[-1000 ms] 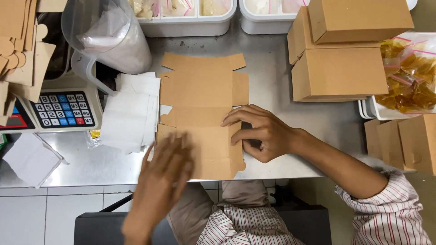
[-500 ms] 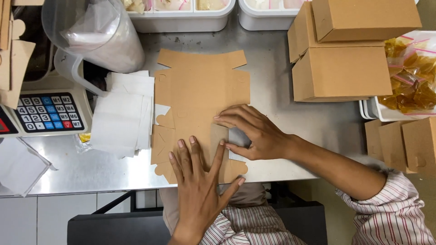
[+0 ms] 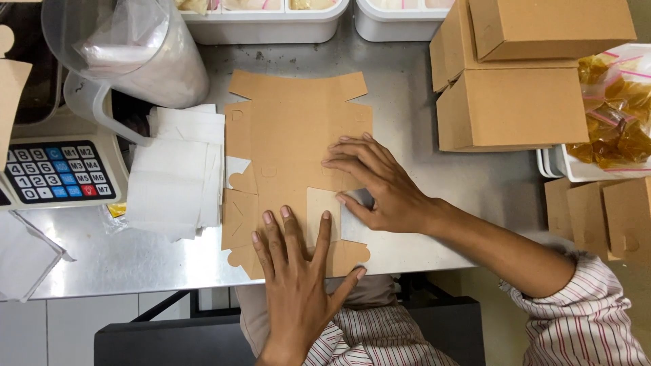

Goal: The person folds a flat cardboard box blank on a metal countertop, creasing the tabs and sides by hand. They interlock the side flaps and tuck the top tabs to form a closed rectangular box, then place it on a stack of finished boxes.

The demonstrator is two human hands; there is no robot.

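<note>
Centre frame, a flat brown cardboard box blank [image 3: 291, 146] lies on the steel tabletop [image 3: 407, 88]. Left hand [image 3: 298, 278] and right hand [image 3: 380, 183] press it, each grip open, fingers spread flat.

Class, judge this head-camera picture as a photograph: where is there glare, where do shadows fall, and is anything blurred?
Head view: soft overhead light; dull glare streaks on the steel table; faint shadows under the right hand and left hand on the flat cardboard blank; the striped sleeve at the frame edge looks slightly soft; the rest is sharp.
</note>
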